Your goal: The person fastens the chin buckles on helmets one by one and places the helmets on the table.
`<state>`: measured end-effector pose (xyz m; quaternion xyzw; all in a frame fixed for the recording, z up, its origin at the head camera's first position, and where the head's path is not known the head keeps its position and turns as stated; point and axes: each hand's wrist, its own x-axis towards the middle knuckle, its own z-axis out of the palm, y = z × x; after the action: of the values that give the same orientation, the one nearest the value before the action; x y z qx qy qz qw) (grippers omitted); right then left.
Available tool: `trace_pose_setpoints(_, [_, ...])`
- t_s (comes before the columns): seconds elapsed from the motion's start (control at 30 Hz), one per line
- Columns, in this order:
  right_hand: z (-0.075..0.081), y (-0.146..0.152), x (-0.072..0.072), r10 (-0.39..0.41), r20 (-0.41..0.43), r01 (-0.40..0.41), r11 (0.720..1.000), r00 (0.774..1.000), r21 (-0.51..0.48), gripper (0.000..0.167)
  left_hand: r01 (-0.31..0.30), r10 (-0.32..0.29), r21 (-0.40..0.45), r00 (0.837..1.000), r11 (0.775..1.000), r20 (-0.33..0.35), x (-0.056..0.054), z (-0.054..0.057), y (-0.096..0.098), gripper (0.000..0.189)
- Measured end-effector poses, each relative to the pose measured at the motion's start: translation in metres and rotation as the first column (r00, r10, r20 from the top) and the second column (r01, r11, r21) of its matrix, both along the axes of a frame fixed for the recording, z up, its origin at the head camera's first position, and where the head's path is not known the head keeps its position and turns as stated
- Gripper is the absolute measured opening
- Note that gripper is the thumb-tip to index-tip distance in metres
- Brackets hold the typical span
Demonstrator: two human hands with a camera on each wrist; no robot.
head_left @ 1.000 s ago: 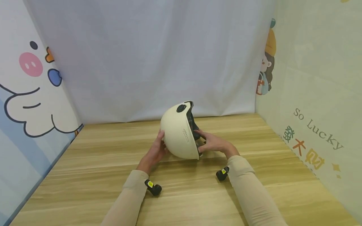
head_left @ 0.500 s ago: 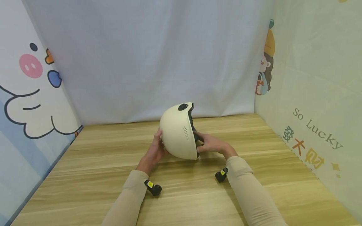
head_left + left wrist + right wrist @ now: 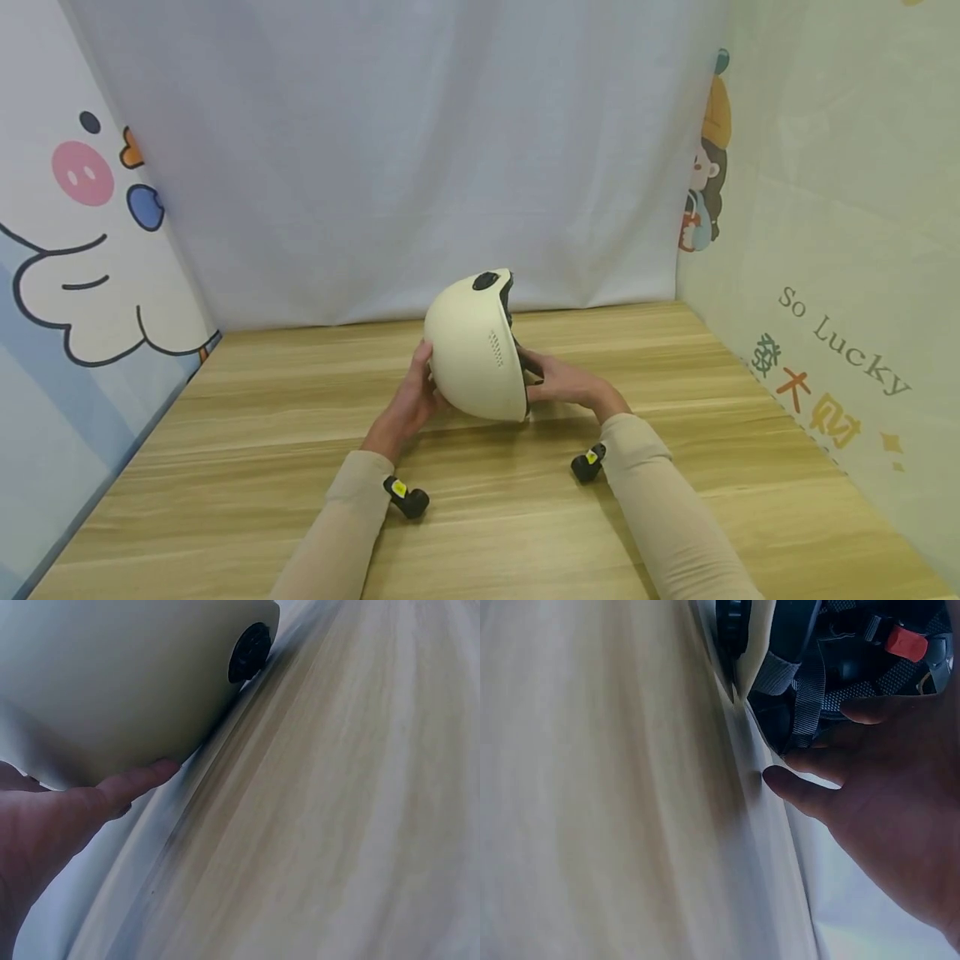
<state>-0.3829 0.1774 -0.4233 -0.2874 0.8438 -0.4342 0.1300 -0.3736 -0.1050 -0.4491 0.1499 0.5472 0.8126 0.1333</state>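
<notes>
A cream-white helmet (image 3: 472,358) lies tipped on its side over the table, its opening facing right. My left hand (image 3: 412,396) holds the rounded crown from the left, one finger extended along the shell in the left wrist view. At the opening, my right hand (image 3: 566,379) holds the rim side, its fingers partly hidden inside. A round black fitting (image 3: 251,652) sits on the shell near the edge. The right wrist view shows black padding, a dark webbing strap (image 3: 808,697) and a red buckle piece (image 3: 907,643) within the helmet.
The wood-grain table (image 3: 480,533) spreads around the helmet. A pale curtain (image 3: 390,167) hangs behind its far edge. Printed panels flank it, with a cartoon bird (image 3: 97,275) at left and lettering (image 3: 840,346) at right. Black wrist devices (image 3: 408,500) stick out from both sleeves.
The helmet has turned slightly, so less of its dark inside shows in the head view than a second ago. Both hands have stayed almost in place on it.
</notes>
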Motion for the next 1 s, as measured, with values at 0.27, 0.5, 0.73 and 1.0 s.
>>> trace_pose_setpoints(0.27, [0.0013, 0.0004, -0.0007, 0.039, 0.0, -0.039, 0.999, 0.999, -0.002, 0.114, 0.005, -0.005, 0.007, 1.0, 1.0, -0.017, 0.0001, -0.0008, 0.003, 0.078])
trace_pose_setpoints(0.5, [0.0008, 0.0033, 0.0009, 0.032, 0.046, -0.031, 0.999, 0.998, -0.01, 0.105, -0.006, 0.007, 0.021, 1.0, 1.0, -0.028, 0.0011, -0.0013, 0.0036, 0.079])
trace_pose_setpoints(0.73, [0.0002, 0.0043, 0.0016, 0.025, 0.051, -0.024, 1.0, 0.998, -0.01, 0.103, -0.005, 0.005, 0.009, 0.999, 1.0, -0.038, 0.0022, -0.0004, 0.0033, 0.072])
trace_pose_setpoints(1.0, [0.0014, 0.0044, 0.0026, -0.021, 0.006, 0.021, 0.997, 1.0, 0.068, 0.099, -0.029, 0.029, -0.028, 1.0, 0.999, -0.011, 0.0018, 0.0025, 0.0044, 0.077])
